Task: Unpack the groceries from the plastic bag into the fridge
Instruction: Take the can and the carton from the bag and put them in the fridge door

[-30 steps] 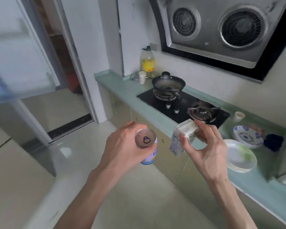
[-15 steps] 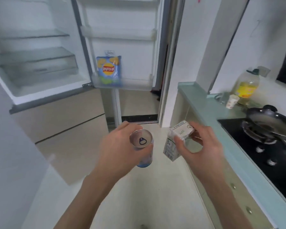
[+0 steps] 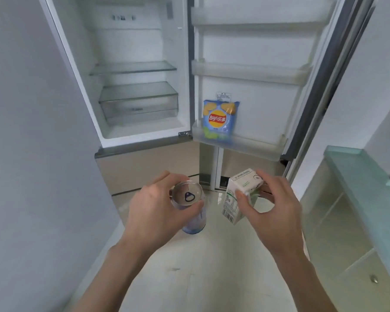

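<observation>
I have a drink in each hand, carried upright in front of the open fridge. My left hand wraps the can from the side, fingers curled round its upper wall just below the rim — that keeps the lid level and the base free to set down. My right hand pinches the small carton near its top, thumb on the near face and fingers behind, so the carton hangs slightly tilted with its bottom clear.

The fridge door stands swung wide to the right. A bag of crisps already sits in its lowest door shelf, towards the left end. I'd guess the bare stretch to its right suits both drinks — low and close. The glass shelves inside the far compartment hold nothing I can make out. The plastic bag is out of view.
</observation>
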Tool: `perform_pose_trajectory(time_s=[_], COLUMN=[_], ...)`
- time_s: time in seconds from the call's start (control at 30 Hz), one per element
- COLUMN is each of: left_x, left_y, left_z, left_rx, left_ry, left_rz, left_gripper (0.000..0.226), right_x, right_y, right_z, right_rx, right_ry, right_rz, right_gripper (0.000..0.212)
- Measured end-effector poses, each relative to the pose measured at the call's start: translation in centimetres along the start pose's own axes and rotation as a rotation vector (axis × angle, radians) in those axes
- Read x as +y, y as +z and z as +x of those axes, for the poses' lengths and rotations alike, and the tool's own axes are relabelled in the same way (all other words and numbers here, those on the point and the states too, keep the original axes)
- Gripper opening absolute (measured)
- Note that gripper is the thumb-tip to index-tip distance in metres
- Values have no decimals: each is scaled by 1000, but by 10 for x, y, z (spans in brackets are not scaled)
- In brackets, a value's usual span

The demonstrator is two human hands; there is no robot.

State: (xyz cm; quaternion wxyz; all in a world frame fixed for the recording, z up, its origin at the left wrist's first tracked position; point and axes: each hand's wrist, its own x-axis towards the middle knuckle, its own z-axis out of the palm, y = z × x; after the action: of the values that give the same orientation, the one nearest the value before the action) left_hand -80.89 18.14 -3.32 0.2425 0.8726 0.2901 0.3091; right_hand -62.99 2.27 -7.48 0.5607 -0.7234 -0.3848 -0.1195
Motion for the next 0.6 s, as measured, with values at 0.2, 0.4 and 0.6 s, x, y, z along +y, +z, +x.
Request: perform_pose_trajectory(time_s=[0.2, 0.4, 0.6], left_x=[-10, -16, -27], left_y=[14, 31, 47], left_z=[41, 83, 127], left_rx=[31, 58, 61], left_ry=[-46, -76, -67], left_rz=[2, 15, -13], left_gripper=[43, 44, 43], right_x=[30, 51, 70], right_y=[32, 55, 74], right_z=[45, 87, 122], right_rx=[-20, -11, -20], right_ry=[-18, -27, -23], right_rz=[18, 26, 32], right_gripper=[58, 55, 63])
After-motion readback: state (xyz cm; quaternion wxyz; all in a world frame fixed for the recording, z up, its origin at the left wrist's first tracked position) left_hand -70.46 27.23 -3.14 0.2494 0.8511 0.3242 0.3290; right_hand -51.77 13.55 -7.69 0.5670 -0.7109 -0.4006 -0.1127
